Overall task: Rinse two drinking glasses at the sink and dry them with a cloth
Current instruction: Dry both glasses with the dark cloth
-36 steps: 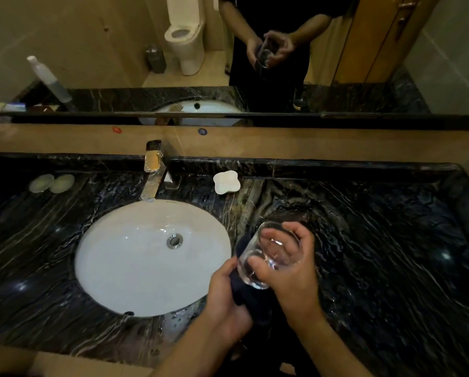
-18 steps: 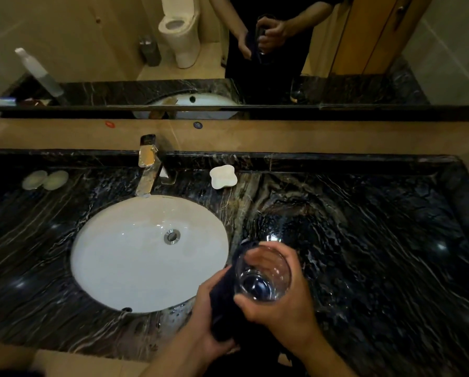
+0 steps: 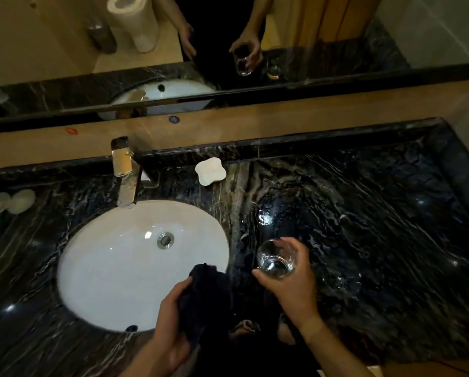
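Note:
My right hand (image 3: 293, 289) grips a clear drinking glass (image 3: 275, 259) upright above the black marble counter, just right of the sink. My left hand (image 3: 170, 325) holds a dark cloth (image 3: 206, 292) bunched over the sink's near right rim, apart from the glass. A second clear glass (image 3: 342, 281) stands faintly visible on the counter to the right of my right hand. The white oval sink (image 3: 97, 270) lies to the left, with no water running.
A chrome faucet (image 3: 125, 178) stands behind the basin. A white soap dish (image 3: 210, 171) sits at the back of the counter (image 3: 391, 213), and two pale round pads (image 3: 8, 202) lie at far left. A wall mirror (image 3: 336, 36) runs along the back.
The glass has come off the cloth: my right hand carried it to the right and turned it upright, while my left hand kept the cloth near the sink rim.

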Available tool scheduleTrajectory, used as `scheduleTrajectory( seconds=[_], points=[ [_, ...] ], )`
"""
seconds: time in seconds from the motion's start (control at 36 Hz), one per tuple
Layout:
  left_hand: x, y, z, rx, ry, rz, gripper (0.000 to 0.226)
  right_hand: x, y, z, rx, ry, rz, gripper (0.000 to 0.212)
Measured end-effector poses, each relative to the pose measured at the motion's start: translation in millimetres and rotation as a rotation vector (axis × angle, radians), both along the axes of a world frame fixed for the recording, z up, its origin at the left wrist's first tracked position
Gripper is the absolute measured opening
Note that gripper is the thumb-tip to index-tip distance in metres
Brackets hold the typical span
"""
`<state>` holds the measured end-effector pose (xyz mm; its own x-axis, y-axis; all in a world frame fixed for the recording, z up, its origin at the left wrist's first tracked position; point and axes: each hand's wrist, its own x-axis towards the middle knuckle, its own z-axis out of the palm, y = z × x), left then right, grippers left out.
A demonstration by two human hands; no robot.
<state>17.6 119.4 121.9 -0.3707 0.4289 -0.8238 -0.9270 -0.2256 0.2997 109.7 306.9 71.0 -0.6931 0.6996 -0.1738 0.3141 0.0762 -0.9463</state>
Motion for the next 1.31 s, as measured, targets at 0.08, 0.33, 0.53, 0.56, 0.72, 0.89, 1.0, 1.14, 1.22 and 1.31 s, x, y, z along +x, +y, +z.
scheduleTrajectory(
  seconds=[0.08,0.33,0.53,0.56,0.72,0.89,1.0,1.14,1.22,1.31],
  points=[
    [-23,-11,-7,-0.032,0.077,-0.036,0.044,1,-7,-17,-0.045,-0.062,-0.036,0.084],
    [-68,-22,-23,-0.125,0.112,-0.138,0.054,-7,-28,-31,0.063,-0.192,-0.081,0.09],
    [-83,-20,-32,-0.026,0.092,-0.257,0.052,-6,-30,-32,0.056,-0.225,-0.079,0.087],
    [-83,-20,-34,-0.008,0.09,-0.281,0.05,-6,-30,-30,0.051,-0.227,-0.076,0.089],
    [-72,-19,-42,0.033,0.088,-0.424,0.053,29,-35,-29,0.04,-0.253,-0.077,0.092],
    [-51,-15,-42,-0.034,0.182,-0.512,0.069,86,-28,-35,0.061,-0.271,-0.541,0.057],
    [-28,-10,-35,-0.124,0.338,-0.524,0.073,95,8,-37,0.004,-0.259,-0.57,0.106],
    [0,-7,-28,-0.239,0.479,-0.605,0.061,87,37,-45,0.005,-0.285,-0.414,0.107],
    [21,-6,-25,-0.298,0.508,-0.58,0.056,88,45,-50,0.016,-0.268,-0.395,0.092],
    [39,-5,-22,-0.375,0.521,-0.545,0.041,92,46,-47,0.02,-0.194,-0.351,0.082]
  ],
)
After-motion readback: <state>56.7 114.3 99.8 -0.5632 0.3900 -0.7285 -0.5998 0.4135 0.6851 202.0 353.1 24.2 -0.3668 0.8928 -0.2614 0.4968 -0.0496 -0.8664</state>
